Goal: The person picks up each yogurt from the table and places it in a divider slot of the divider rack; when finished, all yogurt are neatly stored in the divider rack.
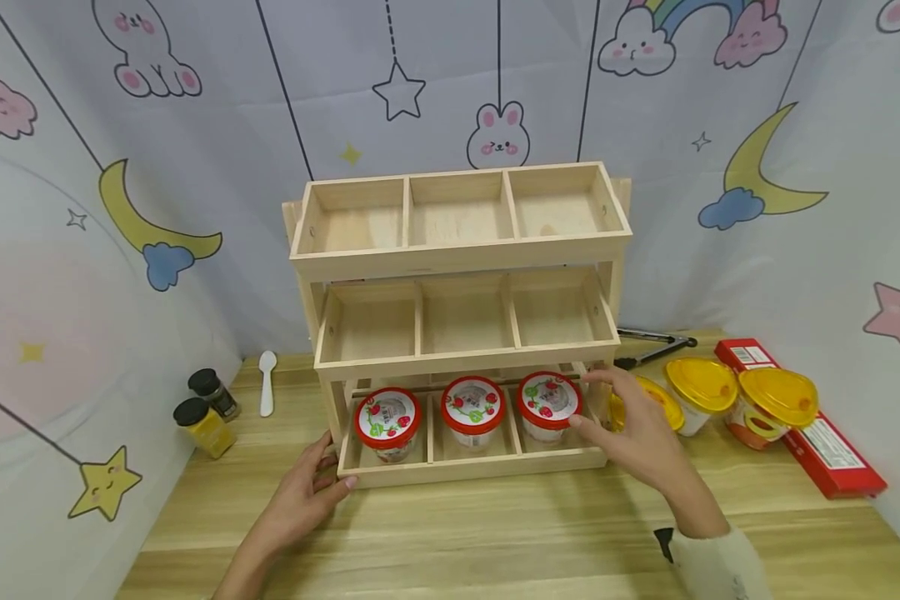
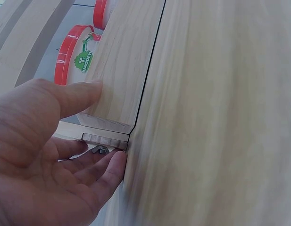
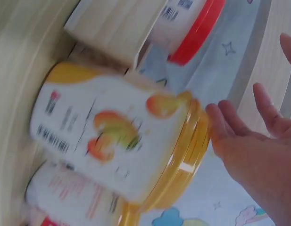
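Observation:
A three-tier wooden rack [image 1: 461, 261] stands on the table, each tier split into three compartments. Three tubs with red-rimmed lids sit on its bottom tier: a left tub [image 1: 387, 418], a middle tub [image 1: 473, 406] and a right tub [image 1: 549, 401]. My left hand [image 1: 294, 504] grips the bottom tier's front left corner, thumb on the front board [image 2: 124, 61] and fingers round the side near a wing nut [image 2: 101, 149]. Beside the right tub, my right hand [image 1: 641, 433] has its fingers spread, holding nothing. A yellow-lidded tub [image 3: 112, 132] stands close to it.
To the right are more yellow-lidded tubs [image 1: 701, 387], a red box [image 1: 832, 454] and black-tipped tongs [image 1: 656, 346]. On the left lie a white spoon [image 1: 267, 383] and two black-capped jars, one yellow [image 1: 208, 429], one dark [image 1: 216, 396]. Patterned cloth [image 1: 255, 125] hangs behind the rack.

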### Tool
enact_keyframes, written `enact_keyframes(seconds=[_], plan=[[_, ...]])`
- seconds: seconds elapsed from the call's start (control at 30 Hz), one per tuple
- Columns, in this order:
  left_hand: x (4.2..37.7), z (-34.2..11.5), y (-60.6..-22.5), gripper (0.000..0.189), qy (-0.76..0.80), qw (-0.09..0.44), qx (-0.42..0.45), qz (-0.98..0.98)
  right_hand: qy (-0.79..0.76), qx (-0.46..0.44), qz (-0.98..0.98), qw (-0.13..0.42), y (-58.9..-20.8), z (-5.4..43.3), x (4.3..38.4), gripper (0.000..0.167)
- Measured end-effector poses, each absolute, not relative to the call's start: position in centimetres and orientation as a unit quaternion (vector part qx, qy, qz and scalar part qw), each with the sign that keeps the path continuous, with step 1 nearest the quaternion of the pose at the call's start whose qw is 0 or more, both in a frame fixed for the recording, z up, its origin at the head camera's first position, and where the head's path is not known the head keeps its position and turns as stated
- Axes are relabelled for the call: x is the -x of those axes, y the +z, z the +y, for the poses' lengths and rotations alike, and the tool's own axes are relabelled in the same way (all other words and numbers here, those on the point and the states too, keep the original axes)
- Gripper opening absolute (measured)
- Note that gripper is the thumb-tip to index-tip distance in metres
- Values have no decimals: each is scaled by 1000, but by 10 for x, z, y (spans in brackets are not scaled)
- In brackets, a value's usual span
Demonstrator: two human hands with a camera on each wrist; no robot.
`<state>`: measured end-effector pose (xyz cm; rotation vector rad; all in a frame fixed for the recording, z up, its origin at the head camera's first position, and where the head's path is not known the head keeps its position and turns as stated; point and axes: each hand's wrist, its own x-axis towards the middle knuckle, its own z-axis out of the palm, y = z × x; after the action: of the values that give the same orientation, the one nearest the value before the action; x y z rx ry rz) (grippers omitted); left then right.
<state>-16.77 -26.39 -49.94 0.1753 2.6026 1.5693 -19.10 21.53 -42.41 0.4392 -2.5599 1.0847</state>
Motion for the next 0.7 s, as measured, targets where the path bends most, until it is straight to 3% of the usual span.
enact_keyframes(seconds=[0.33, 0.7], plan=[[169, -264, -499, 90, 516, 50, -51, 854, 370, -106, -899, 211, -430, 249, 180, 58], [167, -263, -498, 90, 515, 46, -60, 854, 348, -92, -909, 210, -438, 275, 172, 62]])
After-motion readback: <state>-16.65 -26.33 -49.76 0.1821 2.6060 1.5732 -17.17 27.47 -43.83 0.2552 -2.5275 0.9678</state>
